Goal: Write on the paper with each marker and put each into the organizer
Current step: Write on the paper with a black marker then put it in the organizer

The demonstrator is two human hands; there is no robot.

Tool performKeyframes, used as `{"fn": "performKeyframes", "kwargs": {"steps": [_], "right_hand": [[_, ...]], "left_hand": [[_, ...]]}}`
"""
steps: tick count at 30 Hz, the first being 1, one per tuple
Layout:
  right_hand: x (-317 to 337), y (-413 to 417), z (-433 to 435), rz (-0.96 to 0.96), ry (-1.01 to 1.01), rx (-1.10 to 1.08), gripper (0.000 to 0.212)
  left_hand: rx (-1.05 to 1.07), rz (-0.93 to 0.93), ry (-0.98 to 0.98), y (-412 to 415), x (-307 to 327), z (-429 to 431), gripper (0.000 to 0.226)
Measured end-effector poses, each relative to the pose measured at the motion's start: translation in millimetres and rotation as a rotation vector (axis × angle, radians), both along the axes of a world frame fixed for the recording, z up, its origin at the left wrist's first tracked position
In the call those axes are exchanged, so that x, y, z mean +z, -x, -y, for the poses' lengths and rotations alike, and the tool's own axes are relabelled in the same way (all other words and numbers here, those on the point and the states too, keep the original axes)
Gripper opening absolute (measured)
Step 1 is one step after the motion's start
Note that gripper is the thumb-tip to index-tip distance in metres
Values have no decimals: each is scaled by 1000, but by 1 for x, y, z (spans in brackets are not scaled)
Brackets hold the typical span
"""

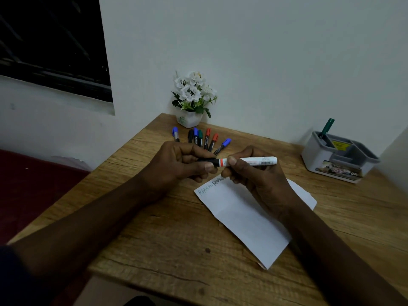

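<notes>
- A wooden desk [176, 228] is set into a corner of pale walls, with a dark window at far left and a pot of white flowers [191, 100] at the far edge.
- A white-barrelled marker [249, 161] is held level above the far end of the paper [242, 217]. The barrel is pinched by the right hand [254, 180]; the black cap end is enclosed by the clenched left hand [176, 164]. Whether the cap is being pulled off or pressed on cannot be told.
- Two faint words are visible at the far left corner of the paper.
- Seven markers [203, 139] lie fanned on the desk just beyond the hands. One green marker [326, 129] stands in the organizer [337, 155] at far right.
- Risk: a sudden release of the cap is judged likely to jerk the hands apart, so that the fanned markers are struck and rolled.
- Risk: an exposed tip may be smeared across the fingers or the existing writing.
- Risk: the unweighted paper may be shifted under writing pressure.
</notes>
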State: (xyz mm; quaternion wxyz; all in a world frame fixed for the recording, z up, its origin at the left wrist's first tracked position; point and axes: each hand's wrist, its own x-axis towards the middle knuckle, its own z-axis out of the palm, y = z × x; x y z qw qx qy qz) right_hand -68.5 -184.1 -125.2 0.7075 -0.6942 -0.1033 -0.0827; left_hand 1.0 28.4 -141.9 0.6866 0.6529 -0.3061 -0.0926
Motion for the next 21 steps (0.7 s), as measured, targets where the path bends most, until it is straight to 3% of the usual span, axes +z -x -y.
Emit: {"fn": "performKeyframes", "kwargs": {"steps": [5,8,13,17,21], "right_hand": [[0,-3,3,-36,9,38,7],[5,-2,9,-82,21,52,15],[13,-2,30,-4,-102,-71,41],[26,13,53,-19,-245,-75,59],[30,22,70,65,50,-398,29]], "left_hand": [[17,27,-25,3,-1,4,26],[63,133,-103,6,1,8,27],[217,442,-563,6,-4,8,50],[153,614,-883,8,-5,10,60],[72,631,-975,7,-7,12,58]]}}
